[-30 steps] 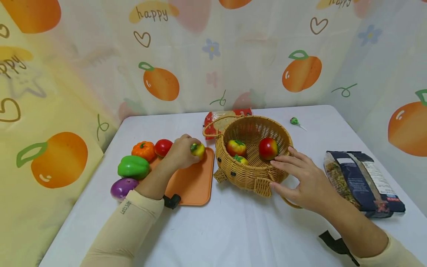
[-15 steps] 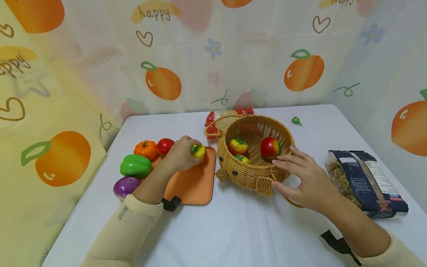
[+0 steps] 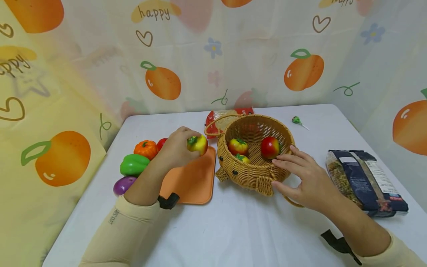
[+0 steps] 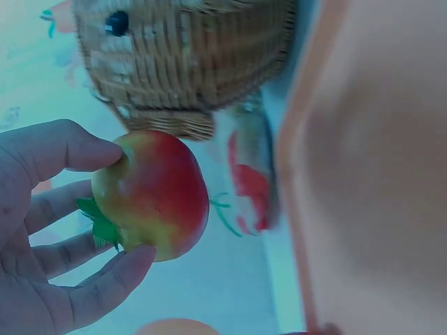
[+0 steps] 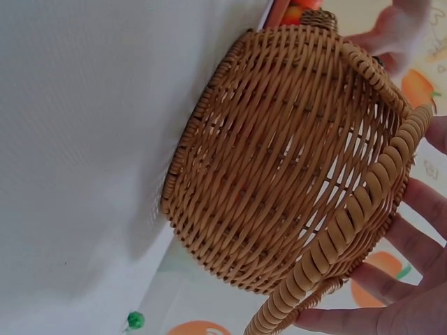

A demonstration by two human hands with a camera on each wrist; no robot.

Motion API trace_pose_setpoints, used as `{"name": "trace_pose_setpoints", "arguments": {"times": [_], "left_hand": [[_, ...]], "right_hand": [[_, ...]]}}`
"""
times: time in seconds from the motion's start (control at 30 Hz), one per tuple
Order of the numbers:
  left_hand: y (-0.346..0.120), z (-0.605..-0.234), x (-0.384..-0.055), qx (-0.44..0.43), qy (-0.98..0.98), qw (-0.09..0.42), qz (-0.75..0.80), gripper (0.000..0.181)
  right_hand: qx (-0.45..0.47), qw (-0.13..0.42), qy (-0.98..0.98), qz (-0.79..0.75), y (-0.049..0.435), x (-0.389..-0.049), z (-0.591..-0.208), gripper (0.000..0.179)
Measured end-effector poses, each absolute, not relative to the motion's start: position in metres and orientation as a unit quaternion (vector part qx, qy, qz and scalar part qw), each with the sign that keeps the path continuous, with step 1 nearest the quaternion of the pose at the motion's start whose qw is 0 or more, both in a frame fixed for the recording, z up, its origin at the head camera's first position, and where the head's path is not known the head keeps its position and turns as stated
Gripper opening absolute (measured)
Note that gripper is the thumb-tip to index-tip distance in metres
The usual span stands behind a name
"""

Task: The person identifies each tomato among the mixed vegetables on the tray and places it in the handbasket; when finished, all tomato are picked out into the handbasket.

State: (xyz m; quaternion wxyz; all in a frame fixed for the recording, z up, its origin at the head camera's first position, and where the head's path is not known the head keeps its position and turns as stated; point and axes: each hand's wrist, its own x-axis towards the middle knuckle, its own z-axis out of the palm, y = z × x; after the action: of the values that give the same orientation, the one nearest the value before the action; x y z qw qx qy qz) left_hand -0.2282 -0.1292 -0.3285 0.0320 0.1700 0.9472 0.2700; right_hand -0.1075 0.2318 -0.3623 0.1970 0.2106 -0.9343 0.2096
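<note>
Above the orange tray (image 3: 191, 187), my left hand (image 3: 176, 150) grips a red-and-yellow fruit with a green leafy top (image 3: 201, 144). In the left wrist view the fingertips and thumb pinch the fruit (image 4: 164, 199) from its sides. To the right stands a wicker basket (image 3: 247, 178) with animal-like eyes and feet. Inside it lie a red apple-like fruit (image 3: 270, 147) and two leafy-topped fruits like the held one, one of them (image 3: 238, 147) at the left wall. My right hand (image 3: 308, 181) rests its extended fingers on the basket's right rim, near the handle (image 5: 349, 216).
Left of the tray sit an orange pumpkin (image 3: 145, 149), a green bell pepper (image 3: 134, 165), a purple eggplant-like piece (image 3: 123, 185) and a partly hidden red tomato (image 3: 161, 144). A red packet (image 3: 213, 120) lies behind the basket, a lollipop (image 3: 297, 120) and a dark bag (image 3: 365, 183) to the right.
My left hand has lifted the leafy-topped fruit up off the tray, and the fruit has turned a little. The right hand stays at the basket rim.
</note>
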Motion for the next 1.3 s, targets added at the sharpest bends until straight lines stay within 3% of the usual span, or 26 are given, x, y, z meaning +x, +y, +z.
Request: {"name": "trace_pose_setpoints", "arguments": {"times": [0.57, 1.3], "left_hand": [[-0.099, -0.275, -0.213, 0.272, 0.907, -0.030, 0.320, 0.053], [-0.014, -0.278, -0.215, 0.335, 0.909, 0.038, 0.246, 0.053]], "right_hand": [[0.216, 0.204, -0.932, 0.209, 0.233, -0.108, -0.362, 0.052], [0.223, 0.210, -0.926, 0.220, 0.236, -0.108, -0.366, 0.053]]}}
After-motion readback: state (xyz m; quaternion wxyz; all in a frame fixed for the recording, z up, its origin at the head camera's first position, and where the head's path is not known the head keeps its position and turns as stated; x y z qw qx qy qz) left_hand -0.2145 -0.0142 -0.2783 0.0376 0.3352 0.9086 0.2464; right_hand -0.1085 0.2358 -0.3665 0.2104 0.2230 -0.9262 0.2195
